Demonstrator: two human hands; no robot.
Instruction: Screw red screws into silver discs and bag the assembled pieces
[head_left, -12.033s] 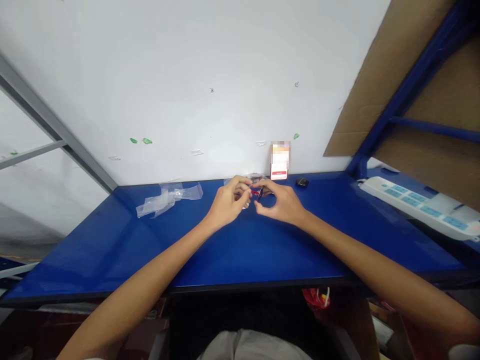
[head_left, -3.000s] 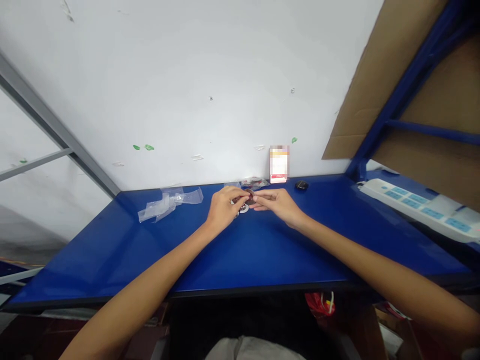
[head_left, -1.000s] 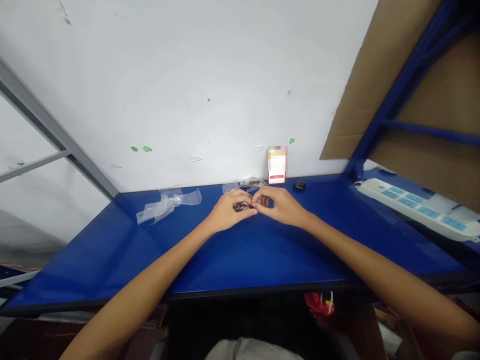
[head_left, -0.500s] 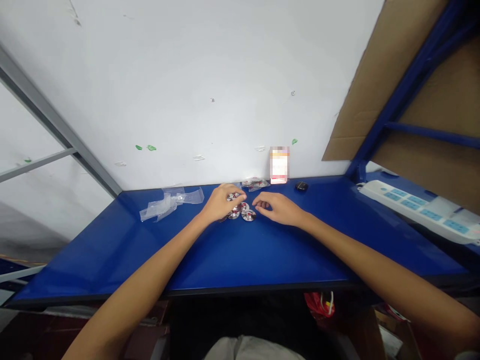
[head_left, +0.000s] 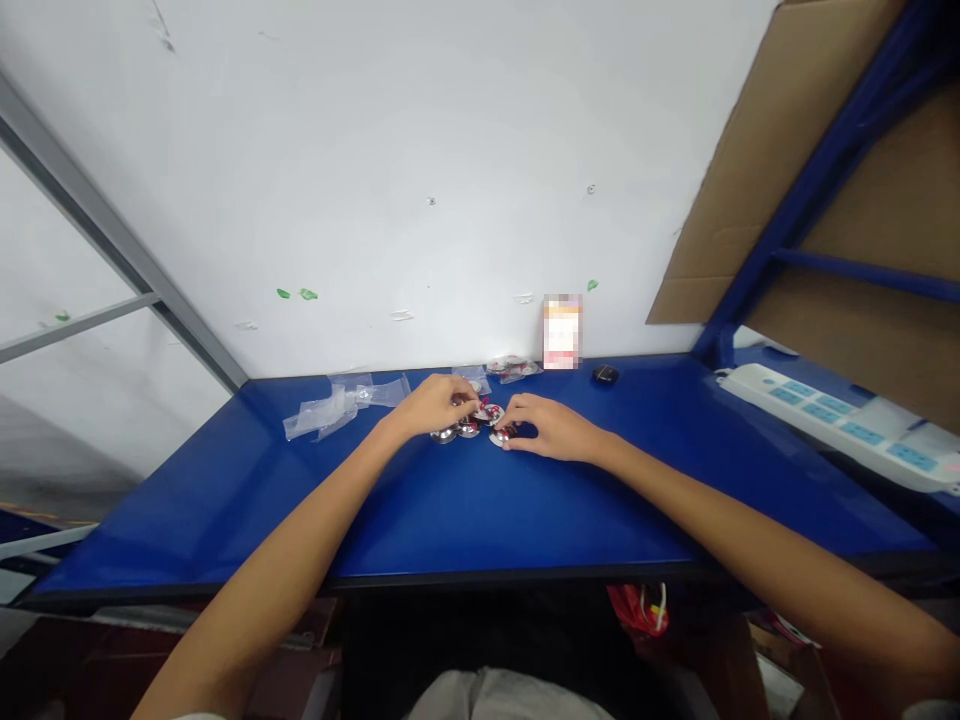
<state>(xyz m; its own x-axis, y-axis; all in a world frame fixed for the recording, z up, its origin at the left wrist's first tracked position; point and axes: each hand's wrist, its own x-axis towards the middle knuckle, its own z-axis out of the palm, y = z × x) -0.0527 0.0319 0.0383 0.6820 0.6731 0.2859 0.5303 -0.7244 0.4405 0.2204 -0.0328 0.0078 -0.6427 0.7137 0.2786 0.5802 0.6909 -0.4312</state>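
Note:
Several shiny round metal discs with red centres lie in a loose group on the blue table (head_left: 435,520). My left hand (head_left: 435,405) reaches over the group from the left, its thumb and fingers closed at the edge of a disc (head_left: 493,413); part of that disc is hidden by the fingers. Under the left palm, another disc (head_left: 445,436) rests on the table. To the right, my right hand (head_left: 551,425) has its thumb and fingers around a disc (head_left: 498,437) at the group's near right edge.
Clear plastic bags (head_left: 337,405) lie at the left. Against the wall sit a plastic packet of discs (head_left: 514,368) and an upright phone with a blurred screen (head_left: 562,332). A small black case (head_left: 604,375) and a white power strip (head_left: 840,425) are at the right.
My right hand has moved left and down onto a disc and closed on it. My left hand has lowered slightly and shifted left, its fingertips now at a disc. The view has shifted slightly.

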